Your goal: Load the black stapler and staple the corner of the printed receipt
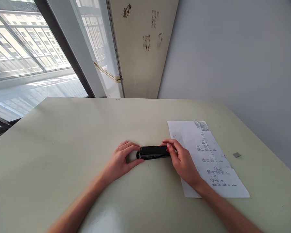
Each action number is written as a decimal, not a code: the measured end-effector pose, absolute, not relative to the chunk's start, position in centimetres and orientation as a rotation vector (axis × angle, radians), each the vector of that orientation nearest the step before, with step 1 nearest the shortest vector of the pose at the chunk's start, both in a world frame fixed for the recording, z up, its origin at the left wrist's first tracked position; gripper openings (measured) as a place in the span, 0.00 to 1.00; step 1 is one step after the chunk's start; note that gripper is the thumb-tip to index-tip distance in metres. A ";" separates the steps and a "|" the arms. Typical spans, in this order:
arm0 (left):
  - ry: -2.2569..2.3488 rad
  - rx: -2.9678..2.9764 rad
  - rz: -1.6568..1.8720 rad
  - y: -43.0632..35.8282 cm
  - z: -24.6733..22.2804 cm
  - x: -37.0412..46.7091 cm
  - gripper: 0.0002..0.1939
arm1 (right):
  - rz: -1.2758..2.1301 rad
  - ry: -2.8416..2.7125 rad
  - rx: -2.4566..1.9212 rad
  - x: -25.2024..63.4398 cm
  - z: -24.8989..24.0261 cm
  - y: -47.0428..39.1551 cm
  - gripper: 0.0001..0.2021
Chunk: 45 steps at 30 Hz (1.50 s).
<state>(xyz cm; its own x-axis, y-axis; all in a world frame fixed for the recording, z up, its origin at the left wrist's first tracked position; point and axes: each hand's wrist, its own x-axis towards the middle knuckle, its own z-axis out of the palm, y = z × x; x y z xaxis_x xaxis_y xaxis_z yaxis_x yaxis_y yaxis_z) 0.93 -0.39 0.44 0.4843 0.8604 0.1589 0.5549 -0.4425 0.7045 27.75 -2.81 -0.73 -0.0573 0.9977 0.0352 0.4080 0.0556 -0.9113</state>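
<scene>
Head view shows me a pale table [87, 126], then a printed paper [194, 155] below the right arm [214, 197], which could crease if that arm drags. The left hand [117, 160] and right hand [185, 162] pinch opposite ends of a black stapler-like tool [153, 150], just left of the paper. A loose grip could let it slip; a finger could bump its red bit [167, 149].

place: likely flat, home or office unclear | sunlit balcony [50, 84] behind dark window frame [65, 48] | multi-storey building [47, 40] opposite | plain painted wall [232, 64] | pale worktop [82, 129]
</scene>
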 end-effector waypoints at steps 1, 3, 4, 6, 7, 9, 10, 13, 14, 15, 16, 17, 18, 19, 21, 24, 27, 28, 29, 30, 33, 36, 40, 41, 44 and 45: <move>1.145 2.130 0.665 -0.3 0.7 0.4 0.16 | 0.978 -1.566 -1.463 27.8 -0.7 -2.8 0.18; 1.117 2.049 0.616 0.0 1.3 -0.8 0.25 | 0.970 -1.569 -1.473 27.8 -0.6 -2.9 0.19; 1.110 1.995 0.604 0.2 1.6 -1.5 0.27 | 0.969 -1.580 -1.474 27.9 -0.6 -2.9 0.19; 1.112 1.888 0.623 0.3 2.0 -2.4 0.26 | 0.986 -1.598 -1.483 27.9 -0.5 -3.0 0.20; 1.113 1.850 0.640 0.3 2.1 -2.7 0.25 | 1.005 -1.605 -1.485 27.9 -0.4 -3.1 0.20; 1.109 1.820 0.655 0.2 2.2 -2.7 0.22 | 1.027 -1.638 -1.474 27.9 -0.3 -3.2 0.20; 1.099 1.819 0.649 0.0 2.2 -2.5 0.21 | 1.010 -1.679 -1.455 27.8 -0.3 -3.2 0.19; 1.057 1.757 0.682 -0.3 2.0 -1.8 0.21 | 0.875 -1.844 -1.370 27.6 -0.2 -3.2 0.17; 1.037 1.693 0.724 -0.4 1.9 -1.6 0.22 | 0.851 -1.876 -1.351 27.5 -0.1 -3.2 0.16; 1.012 1.605 0.782 -0.4 1.8 -1.4 0.24 | 0.852 -1.881 -1.348 27.5 0.0 -3.2 0.15; 0.986 1.498 0.851 -0.3 1.7 -1.2 0.26 | 0.879 -1.858 -1.362 27.4 0.1 -3.3 0.14; 0.958 1.371 0.925 -0.3 1.5 -0.9 0.28 | 0.932 -1.810 -1.389 27.3 0.2 -3.3 0.14; 0.926 1.225 0.993 -0.2 1.4 -0.7 0.29 | 1.008 -1.743 -1.420 27.2 0.4 -3.4 0.15; 0.888 1.062 1.049 -0.2 1.3 -0.3 0.30 | 1.109 -1.664 -1.445 27.2 0.6 -3.5 0.17; 0.800 0.714 1.102 -0.3 1.1 0.7 0.31 | 1.362 -1.491 -1.444 27.1 1.1 -3.6 0.21; 0.680 0.297 1.066 -0.8 1.1 2.4 0.30 | 1.705 -1.267 -1.358 27.1 1.6 -3.7 0.24; 0.620 0.077 1.083 -1.4 1.1 3.7 0.28 | 1.884 -1.127 -1.304 27.1 1.8 -3.6 0.25; 0.604 0.029 1.109 -1.6 1.1 4.0 0.27 | 1.926 -1.099 -1.293 27.0 1.9 -3.5 0.25; 0.592 -0.011 1.140 -1.7 1.1 4.1 0.27 | 1.963 -1.077 -1.281 26.9 1.9 -3.5 0.25; 0.582 -0.045 1.169 -1.7 1.1 4.1 0.27 | 1.993 -1.060 -1.270 26.7 2.0 -3.5 0.25; 0.575 -0.111 1.228 -1.7 1.3 3.9 0.27 | 2.029 -1.027 -1.269 26.0 2.3 -3.5 0.25; 0.595 -0.121 1.218 -1.6 1.5 3.3 0.27 | 2.009 -1.022 -1.289 25.1 2.8 -3.6 0.24; 0.610 -0.100 1.208 -1.5 1.7 2.6 0.26 | 1.987 -1.039 -1.316 24.3 3.3 -3.5 0.24; 0.604 -0.100 1.218 -1.5 1.8 2.5 0.26 | 1.989 -1.041 -1.317 24.2 3.4 -3.5 0.23; 0.594 -0.106 1.247 -1.5 1.9 2.0 0.22 | 2.027 -1.011 -1.310 23.6 3.6 -3.6 0.20; 0.596 -0.104 1.255 -1.6 1.9 1.8 0.22 | 2.045 -0.983 -1.307 23.3 3.8 -3.6 0.19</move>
